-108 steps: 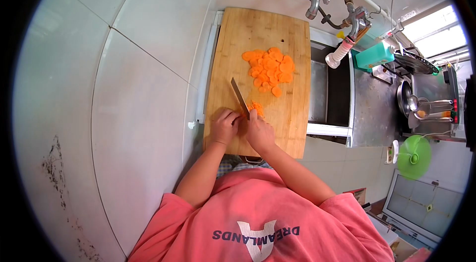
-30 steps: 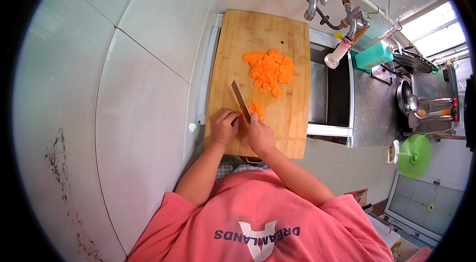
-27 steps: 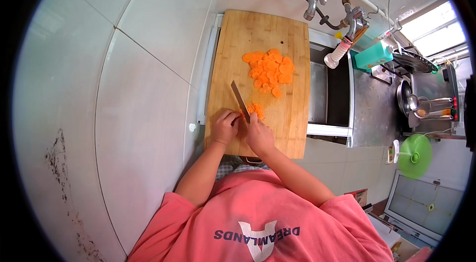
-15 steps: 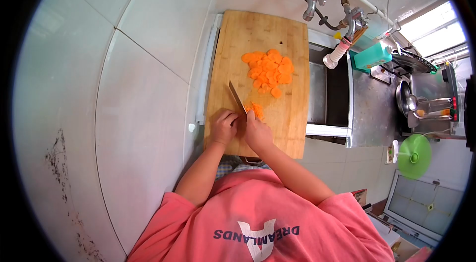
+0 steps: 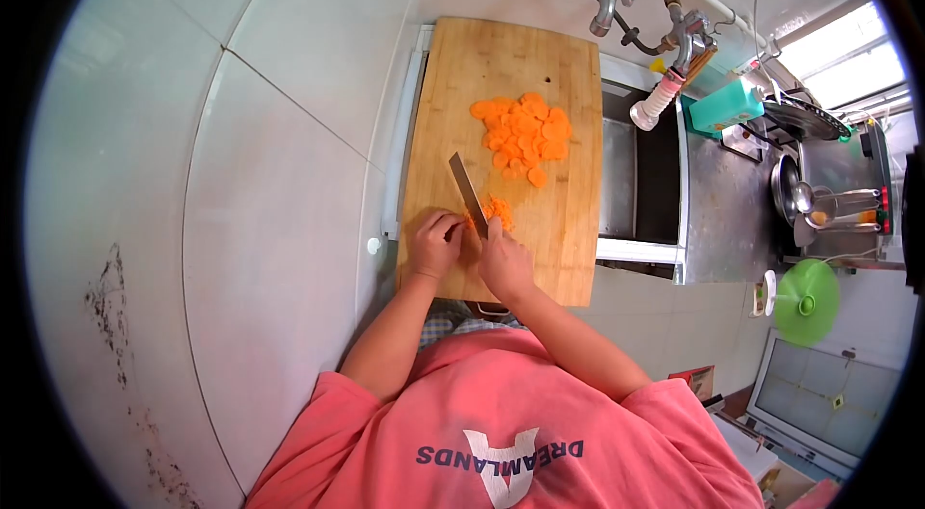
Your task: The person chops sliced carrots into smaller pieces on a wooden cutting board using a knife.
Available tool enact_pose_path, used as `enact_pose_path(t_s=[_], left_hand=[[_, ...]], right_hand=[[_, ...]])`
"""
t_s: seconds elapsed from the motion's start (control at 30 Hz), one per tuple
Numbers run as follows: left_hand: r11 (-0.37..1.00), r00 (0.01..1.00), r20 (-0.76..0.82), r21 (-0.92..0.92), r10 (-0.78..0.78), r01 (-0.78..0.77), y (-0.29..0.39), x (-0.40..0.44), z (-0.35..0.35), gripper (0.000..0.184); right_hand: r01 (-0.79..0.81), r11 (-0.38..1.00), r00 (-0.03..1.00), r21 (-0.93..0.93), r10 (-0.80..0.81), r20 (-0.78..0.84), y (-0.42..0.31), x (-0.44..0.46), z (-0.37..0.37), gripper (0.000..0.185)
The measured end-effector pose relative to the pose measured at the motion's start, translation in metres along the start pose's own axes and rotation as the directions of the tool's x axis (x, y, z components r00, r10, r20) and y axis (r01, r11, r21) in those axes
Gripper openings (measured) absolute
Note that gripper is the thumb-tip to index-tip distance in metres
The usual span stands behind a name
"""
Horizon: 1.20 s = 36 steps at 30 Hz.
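My right hand (image 5: 505, 264) is wrapped round the handle of a kitchen knife (image 5: 466, 187), its blade pointing away and slightly left. Shredded carrot (image 5: 497, 211) lies against the right side of the blade. On the blade's left, my left hand (image 5: 436, 244) has its fingers curled down, with a bit of orange carrot at the fingertips, mostly hidden. Farther up the wooden cutting board (image 5: 559, 259) is a loose pile of round carrot slices (image 5: 523, 131). One carrot slice (image 5: 537, 178) sits at the pile's near edge.
A tiled wall (image 5: 289, 47) runs close along the left. Right of the board is a sink (image 5: 618, 177) under two taps (image 5: 610, 0). Beyond stand a teal bottle (image 5: 729, 106), pans (image 5: 785, 189) and a green fan (image 5: 806, 303).
The knife has shifted slightly right and its blade now shows more of its flat side. My left hand stays beside it. The carrot slices have not moved.
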<state>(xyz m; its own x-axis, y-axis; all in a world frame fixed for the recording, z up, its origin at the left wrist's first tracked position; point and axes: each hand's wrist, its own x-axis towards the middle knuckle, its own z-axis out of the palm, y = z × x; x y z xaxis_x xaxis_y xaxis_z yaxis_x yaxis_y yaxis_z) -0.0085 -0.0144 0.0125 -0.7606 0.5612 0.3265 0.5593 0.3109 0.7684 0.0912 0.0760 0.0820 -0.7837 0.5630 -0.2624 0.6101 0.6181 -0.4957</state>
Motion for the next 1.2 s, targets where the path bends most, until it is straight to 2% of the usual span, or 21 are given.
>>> enact_pose_path(t_s=[0.67,0.77,0.87,0.93,1.03,1.2], left_hand=[[0.997,0.997,0.062,0.065,0.034,-0.038,0.002,0.0,-0.002,0.01],[0.999,0.999,0.043,0.042,0.022,-0.024,0.002,0.0,-0.002,0.009],[1.0,1.0,-0.018,0.004,-0.004,0.004,0.001,-0.003,-0.001,0.007],[0.995,0.995,-0.042,-0.049,-0.087,0.085,-0.001,-0.004,-0.001,0.009],[0.991,0.992,-0.031,-0.06,-0.123,0.121,-0.003,-0.005,-0.004,0.008],[0.996,0.995,-0.045,-0.02,-0.093,0.092,0.0,-0.003,-0.006,0.008]], right_hand=[[0.015,0.998,1.0,-0.059,-0.014,0.022,0.002,0.007,0.006,0.024],[0.003,1.0,0.999,0.031,-0.002,-0.035,0.008,0.007,0.013,0.031],[-0.062,0.996,0.998,0.071,0.061,0.009,0.003,0.005,0.0,0.026],[-0.019,0.998,1.0,0.06,0.02,-0.006,0.006,0.005,0.003,0.031],[0.023,1.0,1.0,0.022,-0.023,0.013,0.005,0.005,0.0,0.037],[0.029,1.0,0.997,-0.005,-0.029,0.065,-0.002,0.007,-0.003,0.035]])
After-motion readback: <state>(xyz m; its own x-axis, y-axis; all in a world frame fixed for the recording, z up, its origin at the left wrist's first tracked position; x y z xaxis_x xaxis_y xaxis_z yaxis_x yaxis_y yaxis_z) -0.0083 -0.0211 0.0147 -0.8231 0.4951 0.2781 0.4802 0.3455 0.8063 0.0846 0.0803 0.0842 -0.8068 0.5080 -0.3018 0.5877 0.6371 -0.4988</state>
